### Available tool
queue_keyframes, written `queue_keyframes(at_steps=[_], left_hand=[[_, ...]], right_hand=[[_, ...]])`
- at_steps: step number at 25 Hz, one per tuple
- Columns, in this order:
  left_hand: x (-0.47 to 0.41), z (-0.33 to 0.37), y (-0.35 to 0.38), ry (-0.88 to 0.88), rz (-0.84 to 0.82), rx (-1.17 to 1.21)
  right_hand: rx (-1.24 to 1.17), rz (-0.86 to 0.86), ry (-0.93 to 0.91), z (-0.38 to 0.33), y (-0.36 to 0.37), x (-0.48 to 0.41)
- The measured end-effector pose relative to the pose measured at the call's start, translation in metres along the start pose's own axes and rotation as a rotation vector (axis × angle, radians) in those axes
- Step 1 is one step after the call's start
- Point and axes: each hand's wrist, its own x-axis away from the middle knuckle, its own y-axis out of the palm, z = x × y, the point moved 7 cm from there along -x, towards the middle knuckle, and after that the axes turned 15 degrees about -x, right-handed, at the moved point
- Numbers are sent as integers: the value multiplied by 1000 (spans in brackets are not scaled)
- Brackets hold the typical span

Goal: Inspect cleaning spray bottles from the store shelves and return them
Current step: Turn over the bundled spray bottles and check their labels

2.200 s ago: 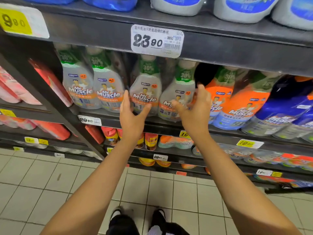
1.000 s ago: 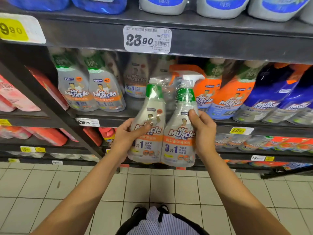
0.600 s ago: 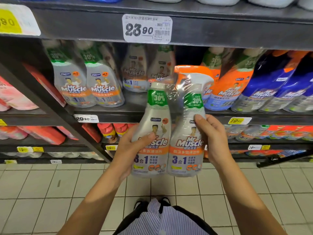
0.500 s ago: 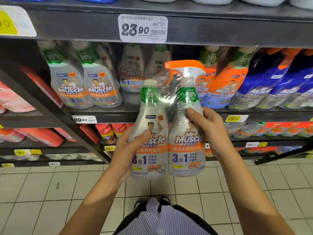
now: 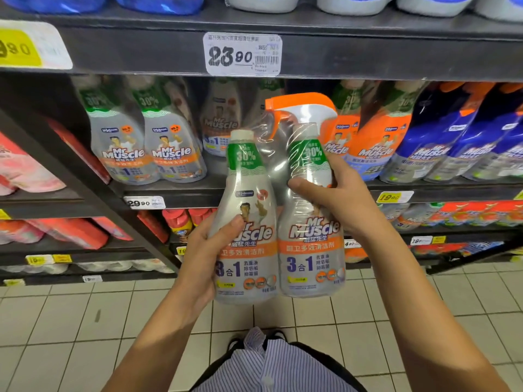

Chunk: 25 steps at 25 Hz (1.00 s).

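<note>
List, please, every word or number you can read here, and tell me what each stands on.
"Mr Muscle", "30%", "3合1": both bottles of the held twin pack.
"Mr Muscle": shelf bottles behind it.
"23 90": upper shelf tag.
"29 90": middle shelf tag.
"19 90": yellow tag, same shelf.
Small print on tags and bottles: too blurred to read.

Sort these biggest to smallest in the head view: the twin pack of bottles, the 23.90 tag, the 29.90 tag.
1. Twin pack of bottles, though being nearest the camera enlarges it.
2. 23.90 tag.
3. 29.90 tag.
</note>
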Motion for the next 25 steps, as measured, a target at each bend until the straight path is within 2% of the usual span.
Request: queue_keyframes(at_steps=[8, 11, 18, 25], left_hand=[[1, 7, -8, -11, 29, 7], [0, 5, -9, -46, 38, 36], [-7, 11, 10, -173, -61, 19], [-14, 21, 51, -170, -217, -83]], right_hand=[[77, -261, 28, 4, 3, 1], [-54, -362, 72, 14, 2, 9], [-635, -77, 246, 58, -10, 45], [-671, 135, 198, 54, -46, 72]])
